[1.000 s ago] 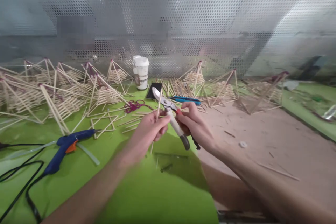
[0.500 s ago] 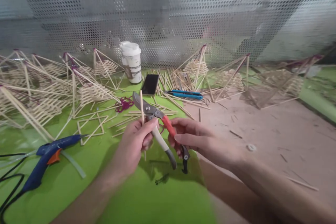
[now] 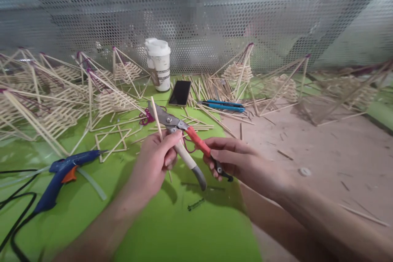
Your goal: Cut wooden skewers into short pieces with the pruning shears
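Pruning shears [image 3: 190,159] with one red and one white handle are held between my two hands above the green sheet. My left hand [image 3: 156,157] is closed around a thin wooden stick [image 3: 155,114], its thumb at the top of the white handle. The stick leans left and crosses the metal blades of the shears. Around the red handle my right hand [image 3: 236,157] is closed, and the handle's black end sticks out below its fingers. The handles stand spread apart. Whether the stick lies between the blades or in front of them I cannot tell.
A blue glue gun [image 3: 66,172] with a cord lies at left. Stick frames [image 3: 113,100] stand along both sides. Behind the shears are a white cup [image 3: 159,65], a phone [image 3: 180,93], loose sticks [image 3: 211,88], purple string [image 3: 147,117] and a blue cutter [image 3: 225,105].
The shears have tilted, their blades swinging a little left and the red handle's end to the right. The stick now leans further left. The whole view has shifted slightly.
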Tool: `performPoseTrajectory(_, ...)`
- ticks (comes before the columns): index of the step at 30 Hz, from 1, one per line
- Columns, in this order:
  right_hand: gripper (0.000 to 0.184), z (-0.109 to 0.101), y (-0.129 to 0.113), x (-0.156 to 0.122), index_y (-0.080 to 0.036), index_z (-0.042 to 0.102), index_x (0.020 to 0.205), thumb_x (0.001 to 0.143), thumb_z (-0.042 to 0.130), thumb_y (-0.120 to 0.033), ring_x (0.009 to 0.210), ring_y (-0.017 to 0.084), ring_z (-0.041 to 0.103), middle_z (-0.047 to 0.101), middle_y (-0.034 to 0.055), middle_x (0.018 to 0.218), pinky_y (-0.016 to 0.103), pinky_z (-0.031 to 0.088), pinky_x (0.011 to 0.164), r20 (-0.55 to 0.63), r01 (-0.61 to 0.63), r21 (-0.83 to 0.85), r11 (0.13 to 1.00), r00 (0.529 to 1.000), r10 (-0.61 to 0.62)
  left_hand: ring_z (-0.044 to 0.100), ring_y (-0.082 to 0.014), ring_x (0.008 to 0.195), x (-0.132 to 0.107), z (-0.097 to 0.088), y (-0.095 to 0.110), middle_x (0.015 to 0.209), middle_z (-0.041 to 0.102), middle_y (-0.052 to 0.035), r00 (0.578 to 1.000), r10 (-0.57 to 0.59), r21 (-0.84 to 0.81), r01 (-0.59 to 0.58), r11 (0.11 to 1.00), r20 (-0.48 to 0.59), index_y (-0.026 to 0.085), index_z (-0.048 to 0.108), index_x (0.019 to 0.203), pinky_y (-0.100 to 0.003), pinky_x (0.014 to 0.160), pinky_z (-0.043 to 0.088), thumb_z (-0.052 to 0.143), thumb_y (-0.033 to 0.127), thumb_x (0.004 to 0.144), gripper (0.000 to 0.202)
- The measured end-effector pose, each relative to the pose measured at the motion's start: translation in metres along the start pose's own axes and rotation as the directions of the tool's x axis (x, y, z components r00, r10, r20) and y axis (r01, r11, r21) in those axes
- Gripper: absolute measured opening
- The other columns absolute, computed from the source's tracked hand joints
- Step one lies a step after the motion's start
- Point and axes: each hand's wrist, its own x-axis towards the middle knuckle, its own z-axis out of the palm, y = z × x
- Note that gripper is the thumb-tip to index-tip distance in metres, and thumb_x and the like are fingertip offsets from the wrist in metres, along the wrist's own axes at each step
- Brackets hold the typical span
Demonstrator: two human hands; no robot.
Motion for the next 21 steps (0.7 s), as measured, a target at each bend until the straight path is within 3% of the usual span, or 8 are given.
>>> performPoseTrajectory(3, 0.017, -0.002, 0.002, 0.000, -0.024, 0.060, 0.121, 0.104, 0.062, -0.028, 0.077, 0.012, 0.063, 0.068, -0.0006, 0.092, 0.026, 0.048, 0.072, 0.010, 0.028, -0.072, 0.997, 1.000, -0.027, 0.032, -0.0069, 0.047, 0.000, -0.002, 0.001, 0.050, 0.038, 0.0083, 0.998, -0.032, -0.024, 0.033, 0.999, 0.048, 0.019, 0.060, 0.068, -0.020, 0.051, 0.030, 0.069, 0.045, 0.099, 0.042)
performPoseTrajectory(5, 0.014, -0.003, 0.003, 0.000, -0.028, 0.052, 0.121, 0.108, 0.053, -0.024, 0.078, 0.013, 0.063, 0.067, -0.0017, 0.099, 0.029, 0.048, 0.074, -0.026, 0.134, -0.264, 0.955, 0.989, -0.146, 0.032, -0.0067, 0.047, 0.000, -0.003, 0.000, 0.050, 0.037, 0.0087, 0.995, -0.062, -0.048, 0.066, 0.997, 0.079, 0.019, 0.060, 0.068, -0.020, 0.051, 0.030, 0.071, 0.048, 0.097, 0.043)
performPoseTrajectory(9, 0.017, 0.009, 0.000, -0.005, -0.027, 0.057, 0.112, 0.110, 0.041, -0.023, 0.096, 0.018, 0.061, 0.062, 0.0021, 0.109, 0.037, 0.047, 0.087, 0.024, 0.257, -0.760, 0.597, 0.929, -0.370, 0.032, -0.0063, 0.046, 0.000, 0.000, -0.006, 0.051, 0.042, 0.0083, 0.987, -0.074, -0.042, 0.081, 0.996, 0.142, 0.019, 0.063, 0.072, -0.021, 0.048, 0.025, 0.075, 0.053, 0.094, 0.042)
performPoseTrajectory(12, 0.021, 0.028, 0.000, -0.010, -0.024, 0.060, 0.118, 0.105, 0.057, -0.040, 0.108, 0.024, 0.058, 0.059, 0.0079, 0.121, 0.042, 0.048, 0.093, 0.095, 0.257, -0.849, 0.461, 0.934, -0.345, 0.035, -0.0065, 0.045, -0.003, 0.006, -0.011, 0.050, 0.045, 0.0075, 0.985, -0.061, -0.004, 0.062, 0.998, 0.159, 0.018, 0.063, 0.071, -0.022, 0.048, 0.025, 0.077, 0.055, 0.091, 0.044)
performPoseTrajectory(14, 0.026, 0.036, 0.002, -0.011, -0.023, 0.061, 0.115, 0.096, 0.070, -0.039, 0.109, 0.026, 0.057, 0.057, 0.0089, 0.123, 0.042, 0.050, 0.092, 0.067, 0.238, -0.854, 0.463, 0.933, -0.355, 0.038, -0.0071, 0.047, -0.005, 0.008, -0.012, 0.050, 0.046, 0.0062, 0.983, -0.057, 0.059, 0.047, 0.997, 0.177, 0.018, 0.059, 0.065, -0.022, 0.052, 0.030, 0.075, 0.055, 0.093, 0.049)
performPoseTrajectory(16, 0.014, 0.038, 0.003, -0.011, -0.022, 0.063, 0.107, 0.095, 0.066, -0.027, 0.106, 0.024, 0.058, 0.057, 0.0076, 0.120, 0.041, 0.049, 0.093, 0.031, 0.228, -0.831, 0.508, 0.930, -0.366, 0.038, -0.0077, 0.050, -0.009, 0.008, -0.010, 0.053, 0.048, 0.0044, 0.975, -0.066, 0.108, 0.044, 0.993, 0.212, 0.017, 0.057, 0.063, -0.023, 0.055, 0.033, 0.066, 0.057, 0.098, 0.053)
performPoseTrajectory(18, 0.013, 0.031, 0.000, -0.010, -0.023, 0.065, 0.108, 0.096, 0.059, -0.023, 0.105, 0.023, 0.058, 0.059, 0.0065, 0.119, 0.039, 0.048, 0.094, 0.009, 0.215, -0.762, 0.611, 0.947, -0.322, 0.035, -0.0084, 0.051, -0.014, 0.007, -0.005, 0.062, 0.055, 0.0029, 0.962, -0.093, 0.096, 0.070, 0.993, 0.259, 0.018, 0.063, 0.076, -0.023, 0.052, 0.032, 0.055, 0.062, 0.102, 0.051)
performPoseTrajectory(21, 0.025, 0.012, -0.010, -0.010, -0.028, 0.069, 0.120, 0.099, 0.061, -0.039, 0.105, 0.025, 0.057, 0.063, 0.0048, 0.114, 0.038, 0.047, 0.091, -0.096, 0.039, -0.583, 0.812, 0.989, -0.116, 0.031, -0.0092, 0.052, -0.019, 0.004, 0.004, 0.073, 0.062, 0.0024, 0.944, -0.157, 0.094, 0.135, 0.986, 0.290, 0.021, 0.064, 0.109, -0.023, 0.048, 0.025, 0.044, 0.068, 0.104, 0.051)
